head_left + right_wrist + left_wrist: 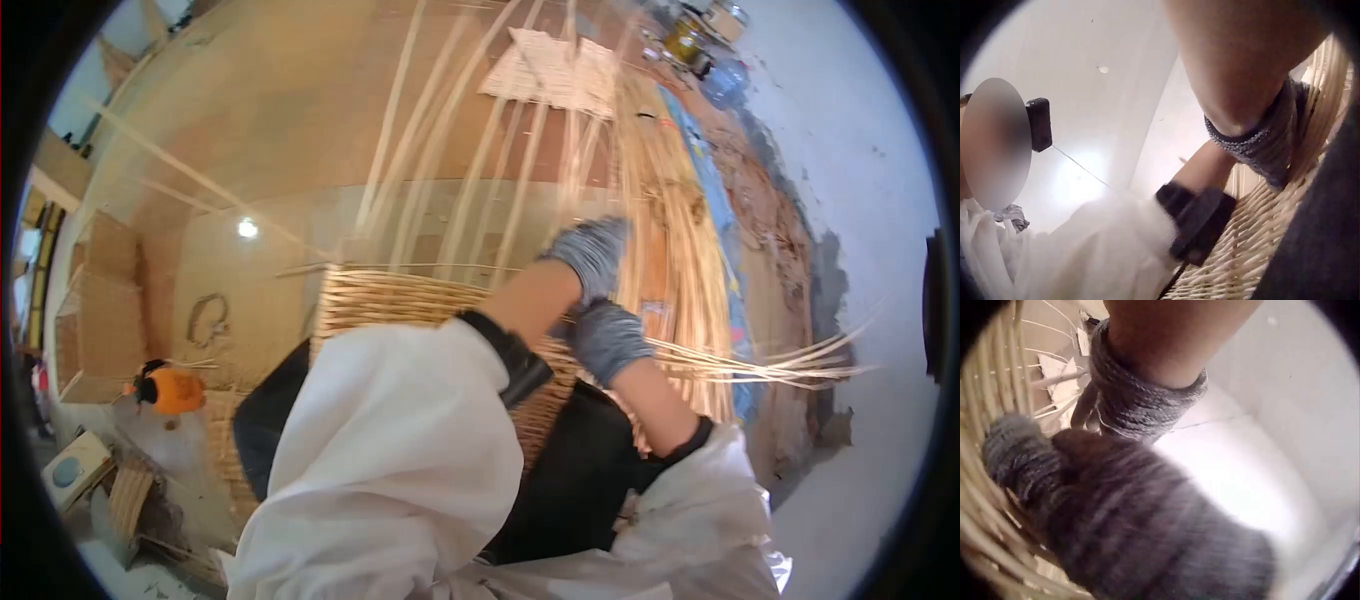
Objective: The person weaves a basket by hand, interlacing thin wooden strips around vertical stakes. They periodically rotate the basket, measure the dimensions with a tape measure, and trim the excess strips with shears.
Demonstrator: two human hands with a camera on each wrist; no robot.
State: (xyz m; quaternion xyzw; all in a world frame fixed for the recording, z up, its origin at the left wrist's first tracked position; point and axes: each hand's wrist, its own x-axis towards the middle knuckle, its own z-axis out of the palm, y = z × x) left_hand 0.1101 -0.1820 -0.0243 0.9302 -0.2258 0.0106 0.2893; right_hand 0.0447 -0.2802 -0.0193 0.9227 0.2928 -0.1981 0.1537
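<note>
A woven wicker panel [400, 295] lies over the person's lap, its long pale strands [470, 190] fanning forward from the upper edge. At the panel's right side both hands, in grey knit gloves, work close together. The left hand [588, 258] is the farther one, blurred, its fingers curled at the strands. Just nearer the body, the right hand [608, 342] grips the panel's right edge, where several loose strand ends [765, 368] stick out to the right. Dense weave [1229, 256] shows under the forearms in the right wrist view. The gloves hide the strand tips between the fingers.
A small pale woven piece [555, 75] lies ahead on the board floor. Long bundled strips [680, 240] run along the right, beside a blue sheet [710, 190] and the wall. An orange bottle [172, 390] and a wooden box [100, 300] are at left.
</note>
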